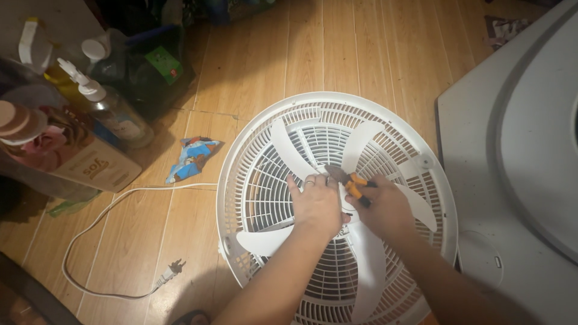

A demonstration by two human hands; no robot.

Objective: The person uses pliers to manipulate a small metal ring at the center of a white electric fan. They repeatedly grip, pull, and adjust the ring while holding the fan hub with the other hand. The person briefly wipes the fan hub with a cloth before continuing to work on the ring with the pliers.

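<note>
A round white plastic fan (337, 210) lies flat on the wooden plank floor (253, 66) in the lower middle of the frame, its ribbed grille guard facing up and its pale translucent blades (368, 274) spreading out from the hub. Both of the person's hands meet over that hub. The left hand (317, 203), with a ring on one finger, rests palm down on the centre of the blades, fingers loosely bent and pressed against the plastic rather than wrapped around anything. The right hand (385, 207) is closed around the orange-and-black handles of a pair of pliers (351, 182), whose dark metal nose points toward the upper left and sits at the hub just beside the left fingertips; what the nose bites on is hidden. A white power cord (102, 219) loops across the floor at the lower left and ends in a two-pin plug (171, 272) lying apart from the fan. A crumpled blue printed wrapper (192, 156) lies on the floor just left of the fan's rim. At the upper left stand clear pump bottles (111, 108) and a beige carton (84, 159). A large grey-white moulded plastic panel (512, 150) fills the right side.
</note>
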